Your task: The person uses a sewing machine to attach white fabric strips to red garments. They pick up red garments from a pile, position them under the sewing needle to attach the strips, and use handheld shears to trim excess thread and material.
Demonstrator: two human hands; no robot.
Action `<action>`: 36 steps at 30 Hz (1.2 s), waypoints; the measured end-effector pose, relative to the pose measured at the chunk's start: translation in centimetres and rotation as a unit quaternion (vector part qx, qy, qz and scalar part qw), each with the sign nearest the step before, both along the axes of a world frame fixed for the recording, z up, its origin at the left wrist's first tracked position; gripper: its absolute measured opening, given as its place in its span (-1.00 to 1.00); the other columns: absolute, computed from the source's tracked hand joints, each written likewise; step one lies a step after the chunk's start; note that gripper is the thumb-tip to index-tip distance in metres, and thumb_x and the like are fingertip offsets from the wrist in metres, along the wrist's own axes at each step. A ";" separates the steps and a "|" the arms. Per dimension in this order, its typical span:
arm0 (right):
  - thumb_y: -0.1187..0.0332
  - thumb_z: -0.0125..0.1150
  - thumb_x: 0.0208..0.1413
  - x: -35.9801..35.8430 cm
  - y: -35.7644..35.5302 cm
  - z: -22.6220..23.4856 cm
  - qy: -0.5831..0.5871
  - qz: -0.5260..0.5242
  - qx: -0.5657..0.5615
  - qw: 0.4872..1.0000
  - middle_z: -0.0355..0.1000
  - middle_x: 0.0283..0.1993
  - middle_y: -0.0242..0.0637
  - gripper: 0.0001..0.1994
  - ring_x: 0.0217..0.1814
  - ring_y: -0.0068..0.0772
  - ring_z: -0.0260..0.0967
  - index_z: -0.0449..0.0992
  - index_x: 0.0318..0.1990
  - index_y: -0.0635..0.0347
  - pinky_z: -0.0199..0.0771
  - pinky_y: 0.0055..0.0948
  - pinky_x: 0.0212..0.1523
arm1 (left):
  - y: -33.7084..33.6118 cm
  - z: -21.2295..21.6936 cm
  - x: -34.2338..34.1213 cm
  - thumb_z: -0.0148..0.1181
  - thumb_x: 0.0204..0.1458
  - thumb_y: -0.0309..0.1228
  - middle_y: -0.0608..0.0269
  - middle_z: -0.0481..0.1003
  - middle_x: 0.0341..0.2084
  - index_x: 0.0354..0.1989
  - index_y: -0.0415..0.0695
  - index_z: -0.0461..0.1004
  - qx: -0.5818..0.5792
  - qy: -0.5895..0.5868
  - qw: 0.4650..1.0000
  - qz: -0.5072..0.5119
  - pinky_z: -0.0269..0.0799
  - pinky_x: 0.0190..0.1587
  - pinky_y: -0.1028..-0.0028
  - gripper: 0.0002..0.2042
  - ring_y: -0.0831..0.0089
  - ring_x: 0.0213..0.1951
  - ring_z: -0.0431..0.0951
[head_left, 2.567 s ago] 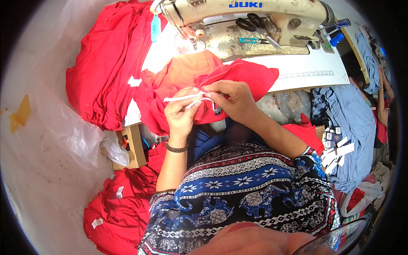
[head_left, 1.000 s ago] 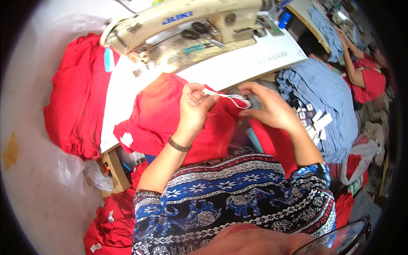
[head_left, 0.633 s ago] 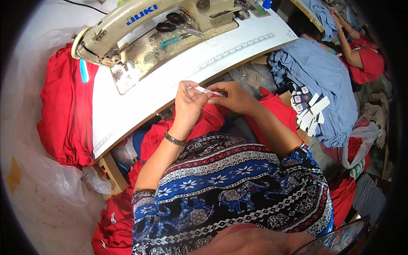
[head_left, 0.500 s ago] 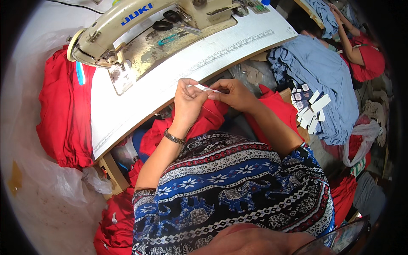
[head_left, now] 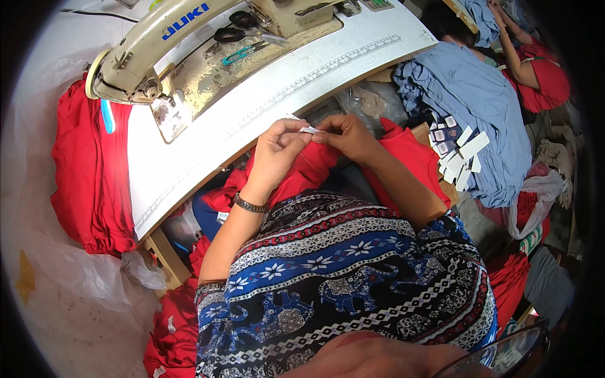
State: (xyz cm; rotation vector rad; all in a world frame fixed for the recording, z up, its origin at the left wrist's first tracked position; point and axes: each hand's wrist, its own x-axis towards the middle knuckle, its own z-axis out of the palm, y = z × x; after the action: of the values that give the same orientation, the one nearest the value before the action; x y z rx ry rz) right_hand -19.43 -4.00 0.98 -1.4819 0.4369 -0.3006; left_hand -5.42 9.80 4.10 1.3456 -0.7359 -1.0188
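Note:
A small white label is pinched between my two hands, just off the front edge of the sewing table. My left hand, with a dark watch at the wrist, grips it between thumb and fingers. From the other side, the thumb and forefinger of my right hand close on its right end. Beneath both hands, red fabric lies over my lap, and I cannot tell whether the label is joined to it.
A sewing machine stands on the white table, with black scissors and teal thread snips on its bed. Red garments hang at the left. Right are blue cloth, several tags and a co-worker in red.
The label between my fingers has been turned or folded and shows shorter now. My left hand has shifted slightly. The whole view has moved a little, so the table sits farther left.

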 end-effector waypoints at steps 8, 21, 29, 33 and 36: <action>0.33 0.29 0.08 0.2 0.7 0.1 0.003 -0.026 -0.099 0.995 0.56 -0.33 -0.34 -0.79 -0.26 -0.65 0.41 0.60 -0.25 0.31 0.39 -0.54 -0.19 | -0.3 -1.7 -0.4 0.16 0.07 -0.66 0.25 0.53 -0.42 -0.32 -0.26 0.43 -0.064 0.033 0.994 0.078 0.44 -0.22 0.64 -0.93 0.61 -0.33 0.52; 0.36 0.23 0.12 -2.8 -0.6 4.8 -0.091 -0.061 0.289 0.951 0.54 -0.30 -0.37 -0.82 -0.28 -0.62 0.45 0.58 -0.20 0.28 0.44 -0.61 -0.21 | -9.9 6.3 16.3 -0.04 -0.01 -0.60 -0.10 0.52 -0.21 -0.08 -0.23 0.46 0.021 -0.638 0.768 0.041 0.42 -0.06 0.20 -0.70 0.00 -0.12 0.52; 0.41 0.21 0.13 -1.8 -1.8 7.8 -0.070 -0.076 0.228 0.968 0.52 -0.29 -0.42 -0.86 -0.25 -0.67 0.43 0.57 -0.20 0.26 0.41 -0.67 -0.19 | -15.7 4.7 23.0 -0.11 0.07 -0.56 0.09 0.37 0.13 0.12 -0.02 0.37 0.148 -0.764 0.616 -0.125 0.20 0.25 0.31 -0.59 0.19 0.20 0.31; 0.44 0.20 0.15 -1.3 -2.3 5.0 -0.119 -0.099 0.267 0.951 0.55 -0.21 -0.40 -0.84 -0.19 -0.66 0.44 0.57 -0.14 0.26 0.41 -0.67 -0.14 | -14.4 6.3 21.1 -0.11 0.07 -0.57 -0.09 0.49 -0.08 0.02 -0.15 0.39 0.233 -0.763 0.592 -0.110 0.33 0.09 0.19 -0.67 0.02 0.03 0.45; 0.41 0.19 0.16 -0.8 -1.5 5.2 -0.118 -0.120 0.264 0.950 0.54 -0.20 -0.39 -0.81 -0.18 -0.67 0.43 0.57 -0.12 0.28 0.39 -0.67 -0.12 | -12.0 7.3 21.1 -0.05 0.01 -0.62 -0.14 0.48 -0.08 -0.09 -0.22 0.47 0.264 -0.705 0.652 -0.094 0.37 0.06 0.21 -0.71 0.03 0.02 0.46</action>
State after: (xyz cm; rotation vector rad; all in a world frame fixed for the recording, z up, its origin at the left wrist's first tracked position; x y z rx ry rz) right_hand -20.26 -5.45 6.23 -0.8567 0.4613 -0.5054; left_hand 15.72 -2.18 11.41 2.6158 -1.8257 -0.0578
